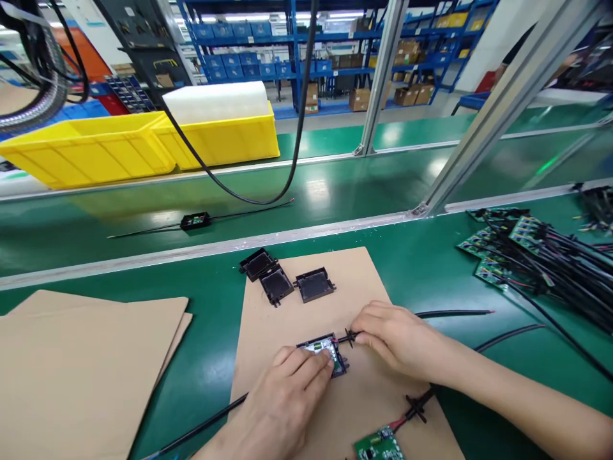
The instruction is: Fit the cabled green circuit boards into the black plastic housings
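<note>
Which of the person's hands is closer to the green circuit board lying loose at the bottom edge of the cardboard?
The right. The right hand grips a cable just above and right of the loose green board; the left hand presses on the small black case, farther left.

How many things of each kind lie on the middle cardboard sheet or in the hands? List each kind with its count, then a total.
Empty black housing shells: 3
Housing holding a board, under the left hand and right hand: 1
Loose green circuit board: 1
Total: 5
</note>
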`<action>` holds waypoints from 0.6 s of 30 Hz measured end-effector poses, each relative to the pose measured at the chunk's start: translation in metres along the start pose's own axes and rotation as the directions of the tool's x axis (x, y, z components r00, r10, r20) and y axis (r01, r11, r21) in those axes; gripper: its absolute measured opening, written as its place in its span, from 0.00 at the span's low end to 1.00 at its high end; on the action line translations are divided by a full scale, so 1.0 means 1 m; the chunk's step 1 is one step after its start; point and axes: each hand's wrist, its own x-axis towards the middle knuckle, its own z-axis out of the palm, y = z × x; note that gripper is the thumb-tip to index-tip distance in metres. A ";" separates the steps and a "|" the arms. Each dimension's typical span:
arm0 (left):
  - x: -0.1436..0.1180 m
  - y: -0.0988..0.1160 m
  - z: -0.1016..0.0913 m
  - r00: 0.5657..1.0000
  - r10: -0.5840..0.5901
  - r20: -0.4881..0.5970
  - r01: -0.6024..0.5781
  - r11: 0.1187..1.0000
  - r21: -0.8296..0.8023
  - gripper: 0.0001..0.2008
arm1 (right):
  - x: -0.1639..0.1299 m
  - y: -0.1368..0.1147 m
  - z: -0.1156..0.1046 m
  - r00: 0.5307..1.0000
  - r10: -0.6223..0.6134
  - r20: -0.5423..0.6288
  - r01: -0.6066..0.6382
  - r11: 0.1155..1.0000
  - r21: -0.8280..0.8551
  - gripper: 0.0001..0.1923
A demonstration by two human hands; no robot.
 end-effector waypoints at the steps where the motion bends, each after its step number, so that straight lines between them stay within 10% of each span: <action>1: -0.003 0.001 0.001 1.000 0.000 -0.003 0.000 1.000 -0.004 0.25 | 0.002 -0.003 0.003 1.000 -0.009 0.006 0.009 1.000 -0.009 0.09; 18: -0.009 0.005 -0.003 0.998 -0.059 -0.020 0.056 0.992 -0.109 0.23 | 0.018 -0.004 0.033 0.865 -0.499 -0.040 0.489 0.859 -0.150 0.18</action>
